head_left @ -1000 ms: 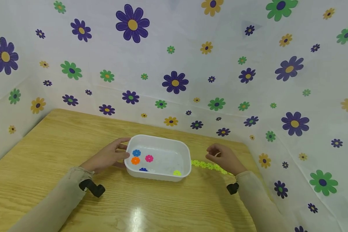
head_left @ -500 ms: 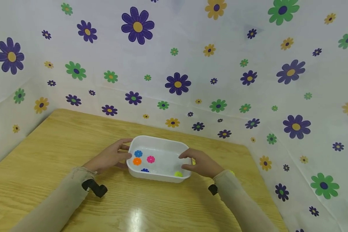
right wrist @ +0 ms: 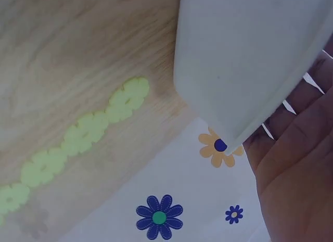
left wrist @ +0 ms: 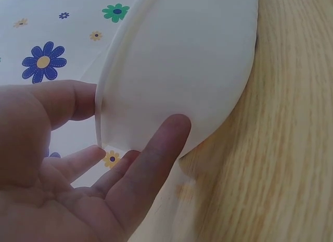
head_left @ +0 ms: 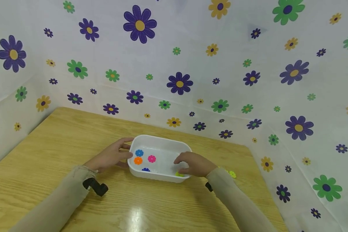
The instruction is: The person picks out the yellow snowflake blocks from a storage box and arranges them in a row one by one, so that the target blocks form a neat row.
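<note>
A white plastic bin (head_left: 152, 177) sits on the table, holding a light blue snowflake disc (head_left: 139, 153), an orange one (head_left: 138, 160), a pink one (head_left: 152, 159), a dark blue one (head_left: 146, 169) and a yellow one (head_left: 179, 174). My left hand (head_left: 111, 157) touches the bin's left end, its fingers fairly straight along the rim and outer wall. Over the right rim reaches my right hand (head_left: 198, 164), thumb and fingers apart above the yellow disc, partly covering it. In the right wrist view its fingertips are hidden behind the bin's wall.
A chain of joined yellow discs (right wrist: 86, 131) lies on the table (head_left: 84, 138) right of the bin, mostly behind my right arm in the head view. A white cloth (head_left: 150, 58) printed with flowers hangs behind the table and along its sides.
My right hand has moved left from above the yellow chain into the right end of the bin. The left hand stays at the bin's left end.
</note>
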Demonstrator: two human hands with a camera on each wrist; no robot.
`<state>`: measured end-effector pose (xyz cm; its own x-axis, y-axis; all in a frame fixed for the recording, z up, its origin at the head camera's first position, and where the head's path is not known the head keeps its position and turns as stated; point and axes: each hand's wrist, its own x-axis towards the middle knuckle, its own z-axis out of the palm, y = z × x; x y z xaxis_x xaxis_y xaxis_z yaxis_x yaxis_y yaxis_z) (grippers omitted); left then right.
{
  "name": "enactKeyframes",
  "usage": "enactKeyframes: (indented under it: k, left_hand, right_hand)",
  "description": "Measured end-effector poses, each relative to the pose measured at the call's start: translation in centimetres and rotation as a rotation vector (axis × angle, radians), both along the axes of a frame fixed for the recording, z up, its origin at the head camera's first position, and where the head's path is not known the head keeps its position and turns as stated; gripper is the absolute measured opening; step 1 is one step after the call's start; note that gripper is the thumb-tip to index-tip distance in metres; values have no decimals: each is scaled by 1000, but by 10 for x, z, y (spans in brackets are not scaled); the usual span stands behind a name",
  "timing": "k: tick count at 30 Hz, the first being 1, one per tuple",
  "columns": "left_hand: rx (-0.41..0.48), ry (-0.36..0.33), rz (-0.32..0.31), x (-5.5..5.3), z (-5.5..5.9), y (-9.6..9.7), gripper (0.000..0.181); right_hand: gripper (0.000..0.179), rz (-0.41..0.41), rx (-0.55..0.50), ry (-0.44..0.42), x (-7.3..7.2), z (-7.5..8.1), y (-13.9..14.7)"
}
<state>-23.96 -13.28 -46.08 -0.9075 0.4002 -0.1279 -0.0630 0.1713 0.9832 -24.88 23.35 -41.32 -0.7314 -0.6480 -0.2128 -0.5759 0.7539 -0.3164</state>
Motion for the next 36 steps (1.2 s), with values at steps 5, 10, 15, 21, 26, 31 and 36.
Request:
enactKeyframes:
  k: [5, 10, 15, 21, 26, 31, 36]
  left_hand:
    - [12, 10, -13, 0, 2, 1, 68]
    - [24, 15, -20, 1, 4, 2, 68]
    - [19, 23, -22, 1, 4, 2, 70]
    - [13, 12, -16, 2, 4, 4, 69]
    - [19, 4, -18, 2, 4, 5, 69]
    - [37, 3, -29, 1, 0, 3, 70]
    - [35, -6, -17, -1, -4, -1, 70]
  right_hand:
    - [33, 89, 104, 60, -5, 0, -7]
    - [33, 120, 219, 109, -12, -4, -13]
    - [24, 105, 306, 114, -21, -10, -18]
    - [11, -31, 233, 8, -27, -17, -20]
    - [23, -32, 195, 0, -23, -18, -21]
    - [21, -40, 188, -15, -21, -18, -23]
    - [17, -62, 186, -23, -23, -20, -26]
